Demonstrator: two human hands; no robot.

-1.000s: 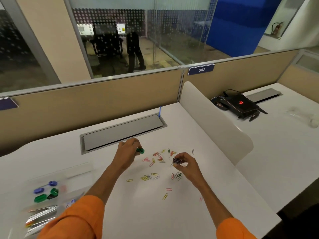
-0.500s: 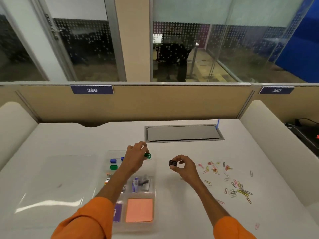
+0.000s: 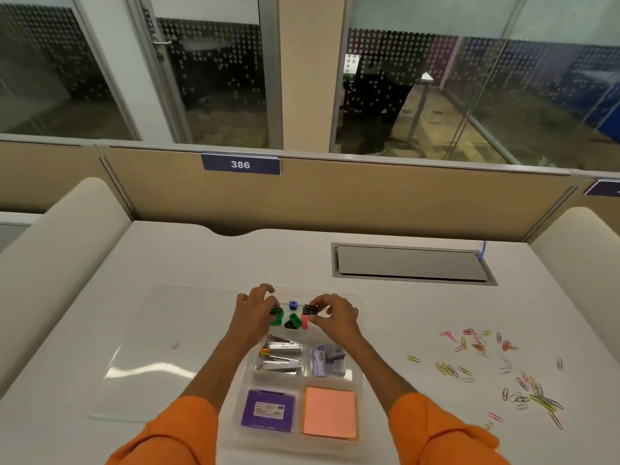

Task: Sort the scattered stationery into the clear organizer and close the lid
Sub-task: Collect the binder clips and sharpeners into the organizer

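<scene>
A: Both hands are over the far compartment of the clear organizer (image 3: pixel 358 333). The right hand (image 3: pixel 330 315) has thumb and forefinger pinched on a black binder clip (image 3: pixel 309 309), held just above the tray.

B: And the left hand (image 3: pixel 255 308)? Its fingertips (image 3: pixel 268 290) are curled, thumb and forefinger closed around a green binder clip (image 3: pixel 276 311), right beside the other green clips (image 3: pixel 294 321) lying in there.

A: Half a second ago both hands were short of the tray; now they've swung across and the view has followed them.

B: The paper clips (image 3: pixel 523 380) sit scattered on the desk (image 3: pixel 385 317) well off to the right. The lid (image 3: pixel 151 357) lies open, flat on the left.
</scene>
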